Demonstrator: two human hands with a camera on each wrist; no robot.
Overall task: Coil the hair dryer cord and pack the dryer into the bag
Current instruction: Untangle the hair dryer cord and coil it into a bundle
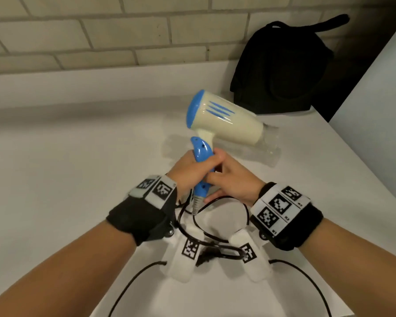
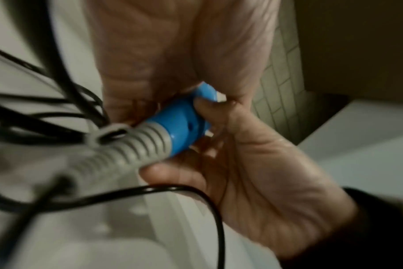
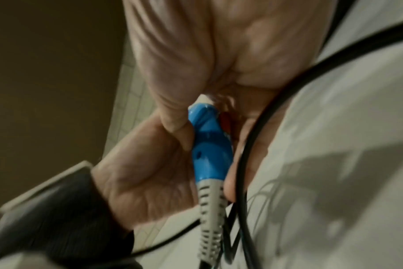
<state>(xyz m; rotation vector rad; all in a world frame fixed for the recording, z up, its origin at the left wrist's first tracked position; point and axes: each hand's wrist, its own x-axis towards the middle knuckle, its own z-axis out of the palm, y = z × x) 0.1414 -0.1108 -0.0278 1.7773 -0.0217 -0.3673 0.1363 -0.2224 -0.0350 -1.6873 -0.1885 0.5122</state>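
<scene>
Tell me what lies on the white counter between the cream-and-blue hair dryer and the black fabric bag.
Nothing: in the head view the white counter is bare between the cream-and-blue hair dryer and the black fabric bag.

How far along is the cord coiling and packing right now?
Done: nothing finished that I can see. In hand: the left hand and right hand both grip the blue handle of the cream hair dryer, held above the white counter. The thin black cord hangs in loose, untidy loops below the wrists. Left: finish the coil, then pack the dryer into the black fabric bag against the wall.
</scene>
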